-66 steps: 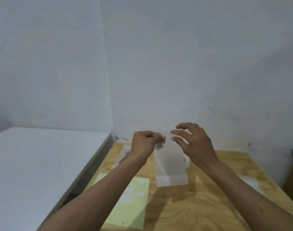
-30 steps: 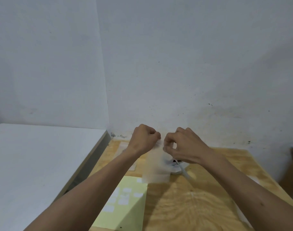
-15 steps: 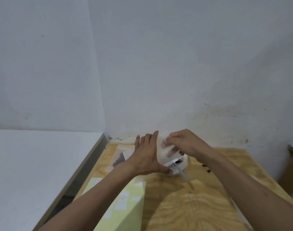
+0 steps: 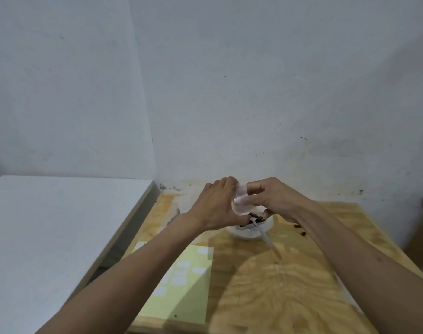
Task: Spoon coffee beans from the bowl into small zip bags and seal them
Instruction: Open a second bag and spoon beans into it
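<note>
Both hands up over the bowl (image 4: 250,231): left hand (image 4: 217,208) and right hand (image 4: 275,201) each pinching the zip bag (image 4: 240,201), grips closed. Spoon (image 4: 263,233) in bowl just below, handle towards right hand.

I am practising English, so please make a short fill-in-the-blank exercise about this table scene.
1. Both hands hold a clear zip bag above the ___.
2. The spoon leans in the bowl of coffee ___.
3. A pale ___ sheet lies on the wooden table.

Missing words: bowl; beans; yellow
</note>
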The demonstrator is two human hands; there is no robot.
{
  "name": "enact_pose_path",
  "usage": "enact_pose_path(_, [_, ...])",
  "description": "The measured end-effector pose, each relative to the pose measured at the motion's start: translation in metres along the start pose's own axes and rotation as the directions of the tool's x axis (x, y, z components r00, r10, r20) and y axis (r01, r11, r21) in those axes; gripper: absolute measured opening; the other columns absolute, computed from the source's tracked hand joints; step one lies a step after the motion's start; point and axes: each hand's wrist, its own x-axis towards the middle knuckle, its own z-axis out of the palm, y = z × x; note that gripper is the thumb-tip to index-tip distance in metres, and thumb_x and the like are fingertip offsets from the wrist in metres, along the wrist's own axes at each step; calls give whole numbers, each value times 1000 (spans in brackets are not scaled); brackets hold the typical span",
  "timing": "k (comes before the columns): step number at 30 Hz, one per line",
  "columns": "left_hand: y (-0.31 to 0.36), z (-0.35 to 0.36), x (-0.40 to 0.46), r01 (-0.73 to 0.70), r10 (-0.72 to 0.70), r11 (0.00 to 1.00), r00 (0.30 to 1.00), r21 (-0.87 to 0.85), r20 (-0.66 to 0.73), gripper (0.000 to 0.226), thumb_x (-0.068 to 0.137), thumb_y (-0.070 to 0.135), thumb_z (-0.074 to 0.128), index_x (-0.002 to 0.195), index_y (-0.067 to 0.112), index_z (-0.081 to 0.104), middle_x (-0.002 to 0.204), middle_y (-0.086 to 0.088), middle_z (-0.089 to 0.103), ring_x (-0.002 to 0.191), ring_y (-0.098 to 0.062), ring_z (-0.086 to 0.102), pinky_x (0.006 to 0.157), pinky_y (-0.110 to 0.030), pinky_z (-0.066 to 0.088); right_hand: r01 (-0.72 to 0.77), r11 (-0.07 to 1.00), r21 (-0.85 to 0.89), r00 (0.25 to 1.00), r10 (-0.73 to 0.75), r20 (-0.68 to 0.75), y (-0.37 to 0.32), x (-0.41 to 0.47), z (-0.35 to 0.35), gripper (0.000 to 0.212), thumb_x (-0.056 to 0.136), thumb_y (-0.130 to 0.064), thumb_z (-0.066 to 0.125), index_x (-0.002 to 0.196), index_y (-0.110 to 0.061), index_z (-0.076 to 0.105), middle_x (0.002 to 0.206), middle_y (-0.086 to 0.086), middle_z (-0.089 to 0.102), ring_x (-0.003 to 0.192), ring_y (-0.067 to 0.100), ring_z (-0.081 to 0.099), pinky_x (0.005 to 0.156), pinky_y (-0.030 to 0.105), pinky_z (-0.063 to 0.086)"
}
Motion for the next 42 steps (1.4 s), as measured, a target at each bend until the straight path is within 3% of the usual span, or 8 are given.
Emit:
enact_pose_path(6, [-1,0,-1,82,-81,996,996,-31,48,59,78,47,76,115,12,47,104,1,59,87,-24,54,69,-33,32,35,999,19,991,-33,-130,11,5,0,11,91,-21,73,93,-12,79,97,3,78,84,18,76,75,33,63])
enact_pose_path(9, [-10,2,-5,237,-223,965,966,-110,130,63,76,51,78,118,14,48,106,1,61,92,-23,58,74,-37,47,47,971,-235,948,-117,-297,29,2,-14,15,90,-13,68,92,-24,78,95,-9,76,87,9,73,73,30,63])
enact_pose_path(13, [-17,9,-14,395,-345,889,911,-233,227,44,80,48,76,99,19,48,90,6,54,77,-9,51,59,-28,35,89,681,-727,994,-107,20,64,-13,-35,65,80,-3,66,111,-60,59,113,-19,56,100,1,61,84,36,55])
enact_pose_path(17, [-13,15,-13,395,-322,877,906,-272,276,46,83,49,73,102,16,46,93,7,52,80,-9,50,61,-28,36,207,655,-727,978,-116,174,89,-25,-30,56,80,-41,79,118,-73,53,114,-25,46,103,-2,51,82,27,49])
enact_pose_path(24, [-6,24,-6,379,-311,887,913,-264,265,45,81,45,76,102,18,46,89,10,52,75,-4,48,56,-25,33,264,690,-674,814,-534,-227,97,-13,-13,20,98,-18,66,115,-19,76,99,-5,70,83,10,64,77,34,55])
enact_pose_path(33, [-7,25,-2,439,-363,859,886,-263,289,60,85,50,69,126,12,49,113,5,50,102,-18,50,75,-31,43,-151,984,-92,717,45,-695,91,-3,2,28,98,-13,55,79,-2,72,67,5,73,63,16,74,65,35,60])
enact_pose_path(38, [-6,27,1,434,-367,859,892,-271,265,50,83,50,71,110,15,47,103,4,55,89,-13,52,61,-26,37,-168,924,342,626,369,-688,98,6,1,30,96,-9,58,70,1,69,59,11,73,56,23,74,72,41,64])
enact_pose_path(42, [-14,22,1,431,-383,859,899,-278,211,49,82,51,72,104,15,47,92,9,52,79,-5,48,59,-27,34,-135,898,419,599,411,-688,95,4,-15,27,93,-8,60,71,4,69,59,13,73,62,31,75,79,51,63])
